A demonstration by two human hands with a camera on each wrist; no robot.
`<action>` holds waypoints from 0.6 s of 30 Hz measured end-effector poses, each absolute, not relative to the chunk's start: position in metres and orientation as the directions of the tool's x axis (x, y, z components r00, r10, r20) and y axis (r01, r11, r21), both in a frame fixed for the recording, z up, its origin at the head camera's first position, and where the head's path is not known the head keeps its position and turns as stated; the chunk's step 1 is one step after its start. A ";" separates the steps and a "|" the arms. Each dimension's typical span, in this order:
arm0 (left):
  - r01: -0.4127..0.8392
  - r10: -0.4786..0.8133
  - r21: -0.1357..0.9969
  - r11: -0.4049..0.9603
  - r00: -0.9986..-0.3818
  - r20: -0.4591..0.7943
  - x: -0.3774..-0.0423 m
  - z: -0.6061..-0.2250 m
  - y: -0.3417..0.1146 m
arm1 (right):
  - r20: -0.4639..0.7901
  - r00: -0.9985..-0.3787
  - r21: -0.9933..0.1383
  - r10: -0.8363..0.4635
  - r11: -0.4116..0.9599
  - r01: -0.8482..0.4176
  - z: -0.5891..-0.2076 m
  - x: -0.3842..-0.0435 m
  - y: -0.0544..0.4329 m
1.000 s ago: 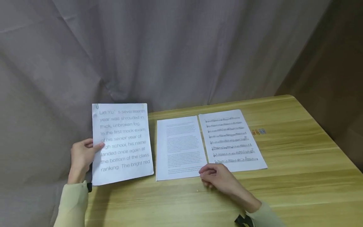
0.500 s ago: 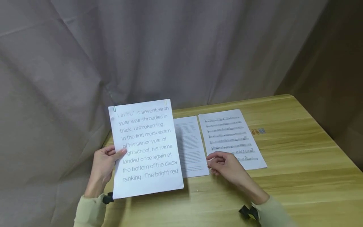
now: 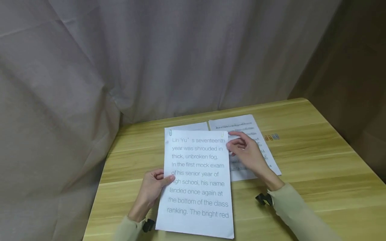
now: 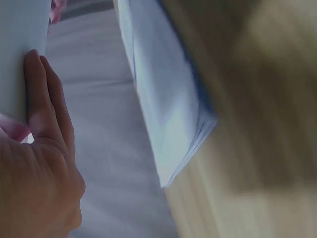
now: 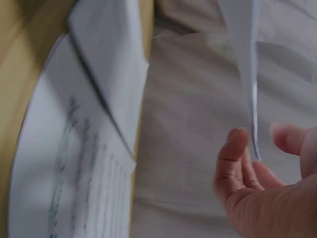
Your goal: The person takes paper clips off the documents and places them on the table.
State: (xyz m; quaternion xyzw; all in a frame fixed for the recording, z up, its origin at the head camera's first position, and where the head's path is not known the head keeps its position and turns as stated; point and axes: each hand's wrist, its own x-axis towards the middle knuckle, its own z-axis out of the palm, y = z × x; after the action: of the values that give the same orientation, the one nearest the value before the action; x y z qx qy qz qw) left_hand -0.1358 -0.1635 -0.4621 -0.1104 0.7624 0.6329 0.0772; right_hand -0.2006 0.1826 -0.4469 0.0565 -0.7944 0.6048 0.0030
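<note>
A stack of printed sheets (image 3: 197, 185) with large text is held up over the table, tilted toward the head camera. A green paper clip (image 3: 170, 133) sits at its top left corner and a pale yellow paper clip (image 3: 222, 134) at its top right. My left hand (image 3: 152, 187) pinches the left edge, thumb in front and fingers behind. At the upper right edge is my right hand (image 3: 248, 154); in the right wrist view its thumb and fingers lie on either side of the paper edge (image 5: 254, 119), with a gap at the thumb.
Behind the held stack lies a small-print stack (image 3: 187, 127), mostly hidden. Beside it is a sheet-music stack (image 3: 241, 125), partly covered in view. Orange paper clips (image 3: 268, 137) and blue paper clips (image 3: 275, 136) lie to its right on the wooden table (image 3: 316, 160). A grey curtain (image 3: 169, 60) hangs behind.
My left hand has carried the clipped stack rightward and nearer, in front of the small-print stack. My right hand has risen from the table's papers to the held stack's upper right edge.
</note>
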 end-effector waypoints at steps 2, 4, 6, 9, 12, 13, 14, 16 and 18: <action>-0.261 -0.038 0.956 0.135 -0.965 -0.258 -0.138 -0.465 -0.164 | 0.084 -0.994 -0.946 -0.074 0.307 -0.103 -0.436 -0.209 0.177; -0.265 -0.007 0.958 0.110 -0.964 -0.266 -0.139 -0.467 -0.165 | 0.088 -0.994 -0.931 -0.062 0.349 -0.104 -0.431 -0.215 0.174; -0.280 0.020 0.954 0.102 -0.959 -0.284 -0.138 -0.467 -0.166 | 0.083 -0.995 -0.920 -0.051 0.380 -0.096 -0.431 -0.219 0.173; -0.302 0.046 0.949 0.093 -0.951 -0.307 -0.139 -0.466 -0.167 | 0.066 -0.997 -0.911 -0.045 0.406 -0.078 -0.431 -0.225 0.173; -0.330 0.048 0.941 0.078 -0.941 -0.334 -0.140 -0.465 -0.168 | 0.036 -0.998 -0.910 -0.053 0.411 -0.055 -0.430 -0.229 0.172; -0.335 0.047 0.939 0.075 -0.940 -0.339 -0.140 -0.464 -0.169 | 0.027 -0.998 -0.910 -0.055 0.412 -0.047 -0.429 -0.230 0.171; -0.341 0.049 0.937 0.070 -0.937 -0.345 -0.140 -0.463 -0.169 | 0.017 -0.998 -0.909 -0.057 0.414 -0.039 -0.428 -0.231 0.171; -0.346 0.073 0.936 0.059 -0.934 -0.350 -0.141 -0.462 -0.171 | 0.001 -0.998 -0.909 -0.060 0.415 -0.026 -0.425 -0.232 0.170; -0.353 0.113 0.934 0.049 -0.928 -0.356 -0.142 -0.460 -0.173 | -0.016 -0.998 -0.910 -0.061 0.414 -0.010 -0.421 -0.234 0.169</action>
State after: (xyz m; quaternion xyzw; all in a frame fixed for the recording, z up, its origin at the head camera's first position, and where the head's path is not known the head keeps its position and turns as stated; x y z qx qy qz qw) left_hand -0.1417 -0.1727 -0.4600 -0.0849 0.7040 0.6842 0.1703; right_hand -0.2337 0.1685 -0.4211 0.0211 -0.8406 0.5408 -0.0234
